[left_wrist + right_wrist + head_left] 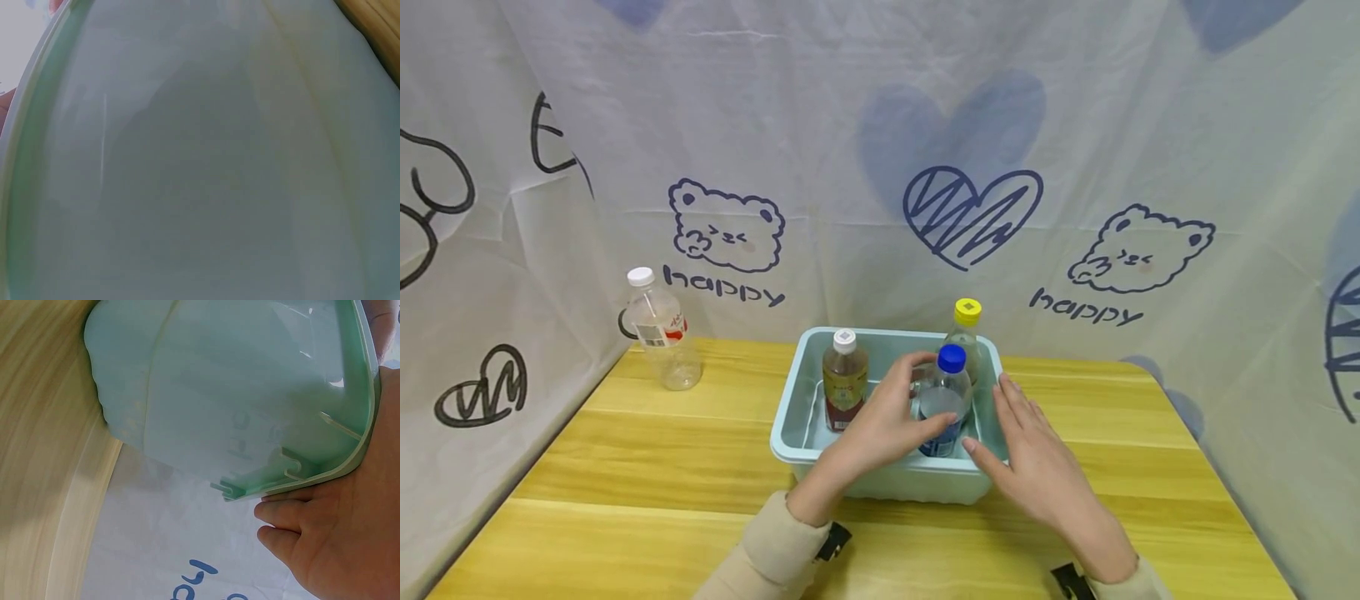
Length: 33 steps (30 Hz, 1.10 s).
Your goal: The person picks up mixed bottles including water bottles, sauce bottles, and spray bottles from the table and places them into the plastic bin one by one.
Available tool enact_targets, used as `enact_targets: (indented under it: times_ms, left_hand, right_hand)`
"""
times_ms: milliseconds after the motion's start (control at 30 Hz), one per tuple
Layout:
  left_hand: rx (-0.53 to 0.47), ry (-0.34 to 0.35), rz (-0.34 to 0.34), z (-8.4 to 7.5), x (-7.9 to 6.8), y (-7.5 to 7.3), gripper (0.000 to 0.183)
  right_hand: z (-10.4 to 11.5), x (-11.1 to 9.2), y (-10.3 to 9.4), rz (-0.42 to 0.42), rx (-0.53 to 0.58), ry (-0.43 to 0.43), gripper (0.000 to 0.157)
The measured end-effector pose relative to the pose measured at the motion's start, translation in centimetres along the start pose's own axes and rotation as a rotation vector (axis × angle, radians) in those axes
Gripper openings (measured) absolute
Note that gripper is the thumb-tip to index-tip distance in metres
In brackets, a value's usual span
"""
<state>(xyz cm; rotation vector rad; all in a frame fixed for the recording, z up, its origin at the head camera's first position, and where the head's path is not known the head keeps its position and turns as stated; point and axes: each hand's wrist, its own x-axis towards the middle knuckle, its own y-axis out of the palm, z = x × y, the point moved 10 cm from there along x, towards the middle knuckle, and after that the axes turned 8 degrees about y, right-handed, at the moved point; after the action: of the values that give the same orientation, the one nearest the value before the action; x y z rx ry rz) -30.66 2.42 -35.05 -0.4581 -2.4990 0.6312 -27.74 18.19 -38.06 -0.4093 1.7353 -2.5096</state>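
Note:
A light-blue plastic bin (910, 483) holds three bottles. My left hand (883, 421) reaches over its front rim and holds a clear bottle with a blue cap (943, 398), thumb across the front and fingers behind. Behind that bottle stands one with a yellow cap (967, 313). A brown-liquid bottle with a white cap (845, 379) is upright at the bin's left. My right hand (1041, 467) lies along the bin's right rim, fingers extended; in the right wrist view this hand (337, 531) rests against the rim of the bin (237, 394). The bin's outer wall (187, 162) fills the left wrist view.
An upright clear bottle with a white cap and handle (662, 329) stands on the wooden table (647, 467) at the back left. A white cloth (835, 167) with blue hearts and bear drawings hangs behind the table and along its sides.

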Motion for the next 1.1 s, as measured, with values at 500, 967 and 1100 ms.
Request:
enact_targets:
  times_ms: [500, 967, 1100]
  left_hand:
    - [0.041, 0.141, -0.164, -1.2, -1.5, -3.3, 0.08]
    - [0.078, 0.233, -0.339, -1.2, -3.5, -9.2, 0.081]
    - [0.055, 0.218, -0.368, -0.5, -4.0, -10.5, 0.081]
  right_hand:
    - [-0.1, -0.1, 0.2, -0.007, -0.001, 0.007, 0.089]
    - [-0.2, 0.0, 0.2, -0.005, 0.0, 0.012, 0.09]
    - [-0.1, 0.0, 0.0, -0.012, 0.0, 0.008, 0.09]
